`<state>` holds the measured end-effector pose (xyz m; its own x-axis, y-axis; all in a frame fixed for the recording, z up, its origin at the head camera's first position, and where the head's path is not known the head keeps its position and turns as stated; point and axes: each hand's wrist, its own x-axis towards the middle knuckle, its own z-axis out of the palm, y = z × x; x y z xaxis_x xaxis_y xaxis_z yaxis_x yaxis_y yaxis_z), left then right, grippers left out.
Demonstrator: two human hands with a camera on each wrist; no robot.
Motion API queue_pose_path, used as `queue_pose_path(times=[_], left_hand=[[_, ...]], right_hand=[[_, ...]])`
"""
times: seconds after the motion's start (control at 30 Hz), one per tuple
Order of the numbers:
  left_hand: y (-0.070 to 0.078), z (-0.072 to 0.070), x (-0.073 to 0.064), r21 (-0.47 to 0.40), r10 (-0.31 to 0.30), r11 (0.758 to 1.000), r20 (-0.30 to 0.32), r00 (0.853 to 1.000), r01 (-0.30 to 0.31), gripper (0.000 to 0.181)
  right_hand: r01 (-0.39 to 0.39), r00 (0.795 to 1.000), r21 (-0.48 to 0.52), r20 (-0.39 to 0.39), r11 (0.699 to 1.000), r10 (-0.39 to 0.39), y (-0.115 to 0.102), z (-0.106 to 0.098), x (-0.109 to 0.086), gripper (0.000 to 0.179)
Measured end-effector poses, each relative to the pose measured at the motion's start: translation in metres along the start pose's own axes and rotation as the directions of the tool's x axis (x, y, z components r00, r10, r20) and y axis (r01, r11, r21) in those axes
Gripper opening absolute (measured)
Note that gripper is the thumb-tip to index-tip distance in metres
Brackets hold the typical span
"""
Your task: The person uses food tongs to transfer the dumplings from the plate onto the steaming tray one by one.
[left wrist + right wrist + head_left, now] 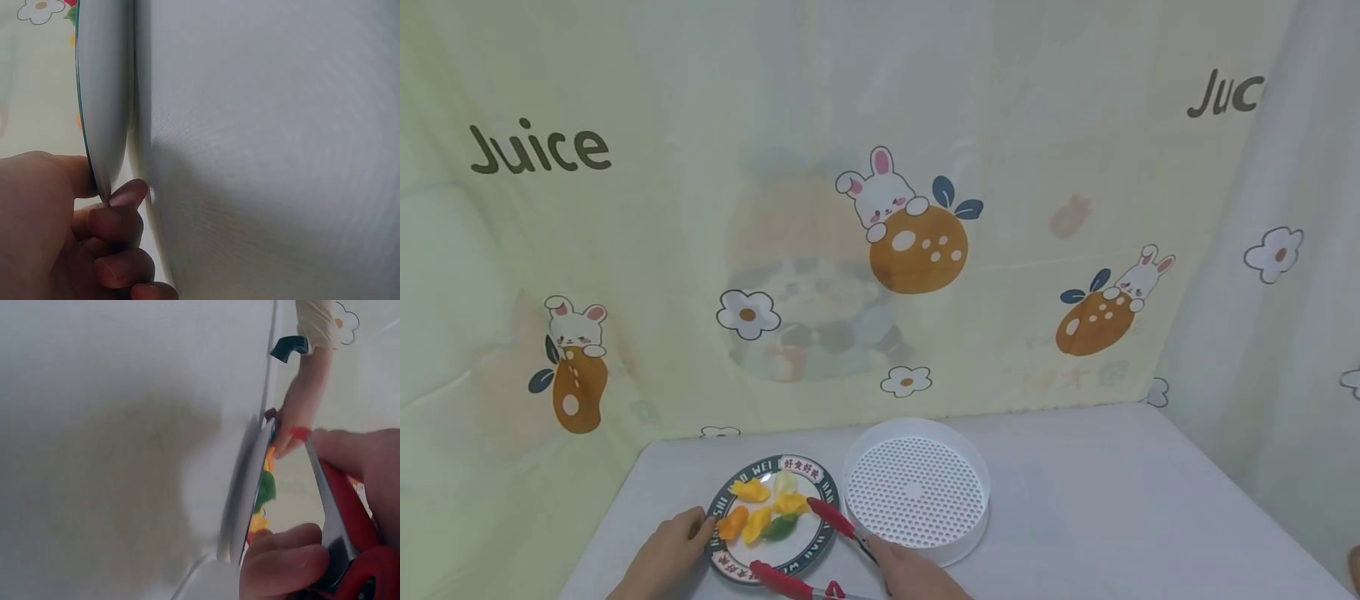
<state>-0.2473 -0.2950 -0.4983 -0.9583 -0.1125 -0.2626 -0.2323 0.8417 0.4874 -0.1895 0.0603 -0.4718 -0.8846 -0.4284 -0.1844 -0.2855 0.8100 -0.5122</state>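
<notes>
In the head view, my left hand (672, 546) holds the left rim of a round plate (809, 553) with a dark green lettered border. Up close in the left wrist view, thumb and fingers pinch the rim of the plate (103, 94) from above and below. Several dumpling-shaped pieces (757, 525) in yellow, orange, green and pale cream lie on the plate. My right hand (917, 575) grips a pair of tongs (835, 517) with red tips. The tips stand spread apart over the plate's right and front parts. One tip is beside a yellow piece (790, 503); whether they touch cannot be seen.
Right of the plate, close against it, stands a white round steamer tray (916, 467) with a perforated base and raised wall. A white cloth covers the table (1097, 500). A printed curtain (1015, 125) hangs along the table's back edge and sides.
</notes>
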Motion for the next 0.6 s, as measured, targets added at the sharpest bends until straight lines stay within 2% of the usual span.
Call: queue_pose_path(times=[0.1, 0.23, 0.47, 0.6], left_hand=[[0.001, 0.000, 0.000, 0.004, -0.002, 1.000, 0.002, 1.000, 0.002, 0.026], [0.001, 0.000, 0.001, -0.002, -0.007, 1.000, 0.006, 1.000, 0.007, 0.027], [-0.001, -0.001, 0.001, 0.003, -0.004, 1.000, 0.002, 1.000, 0.004, 0.028], [-0.002, 0.000, 0.001, 0.011, 0.010, 1.000, 0.005, 1.000, -0.011, 0.029]], right_hand=[[-0.021, 1.000, -0.060, -0.012, 0.998, 0.020, -0.005, 0.003, 0.004, 0.091], [-0.076, 0.997, -0.060, 0.010, 0.995, 0.076, -0.013, 0.004, 0.008, 0.092], [-0.033, 0.999, -0.071, 0.009, 0.997, 0.034, -0.022, 0.006, 0.014, 0.088], [-0.047, 0.999, -0.078, 0.018, 0.996, 0.049, -0.025, 0.007, 0.017, 0.076]])
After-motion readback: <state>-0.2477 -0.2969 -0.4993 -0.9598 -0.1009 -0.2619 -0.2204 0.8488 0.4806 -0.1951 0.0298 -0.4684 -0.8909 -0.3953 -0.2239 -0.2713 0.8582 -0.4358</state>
